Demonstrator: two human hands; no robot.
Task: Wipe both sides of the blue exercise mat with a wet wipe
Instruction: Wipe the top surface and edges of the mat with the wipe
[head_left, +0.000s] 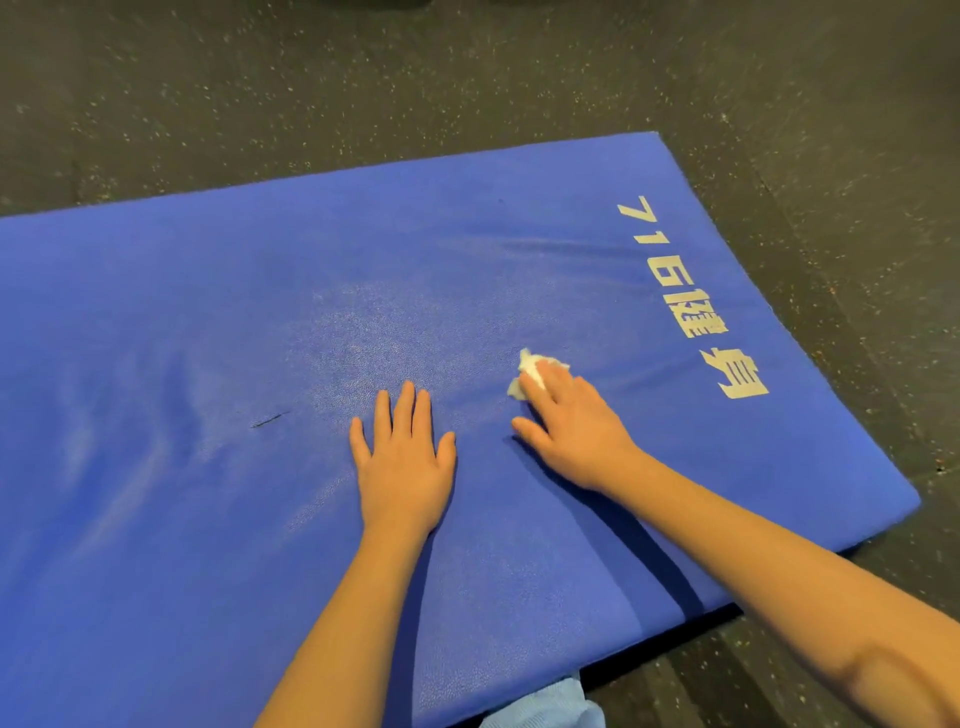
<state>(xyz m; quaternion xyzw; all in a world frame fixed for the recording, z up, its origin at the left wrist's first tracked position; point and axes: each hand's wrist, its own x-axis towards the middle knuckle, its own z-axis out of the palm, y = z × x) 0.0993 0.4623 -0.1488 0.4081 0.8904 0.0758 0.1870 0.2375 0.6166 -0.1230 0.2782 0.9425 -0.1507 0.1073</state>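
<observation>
— Hands? Left hand flat, fingers spread, holding nothing, on the blue mat.
— Right hand?
— Fingers press a crumpled wet wipe onto the mat (near white lettering), mat on speckled floor.

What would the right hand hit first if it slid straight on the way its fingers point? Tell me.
Probably nothing but mat. The right hand, pressing the wipe, points up and left across bare blue surface; the printed lettering lies off to its right.

Wipe right of left hand, on mat
</observation>
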